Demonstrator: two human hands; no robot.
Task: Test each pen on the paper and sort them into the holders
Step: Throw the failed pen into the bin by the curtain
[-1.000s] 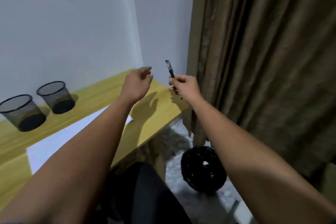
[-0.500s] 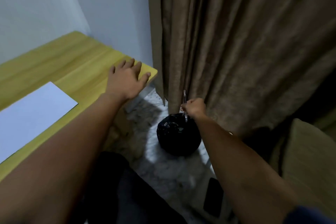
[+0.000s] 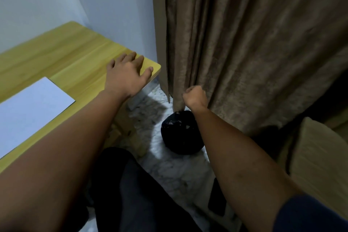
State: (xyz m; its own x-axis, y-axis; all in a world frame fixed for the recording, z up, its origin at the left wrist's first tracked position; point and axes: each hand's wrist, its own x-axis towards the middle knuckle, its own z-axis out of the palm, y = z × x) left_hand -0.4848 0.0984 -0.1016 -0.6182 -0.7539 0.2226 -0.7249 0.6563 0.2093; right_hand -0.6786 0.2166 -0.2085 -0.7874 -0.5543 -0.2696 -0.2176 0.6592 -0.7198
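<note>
right hand [image 3: 194, 98] fisted over black bin bag [image 3: 181, 133] on the floor; can't tell if fingers hold a pen, none visible. left hand [image 3: 128, 75] spread flat on bench [image 3: 56, 52] corner. paper [image 3: 28, 111] looks blank, holders out of view. progress unclear, prob early.

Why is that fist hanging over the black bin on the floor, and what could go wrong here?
The right hand is curled shut above the black bin; whether it holds a pen cannot be seen. A dropped pen could miss and land on the pale floor, or catch the curtain. The left hand rests near the desk corner and could slip.
</note>
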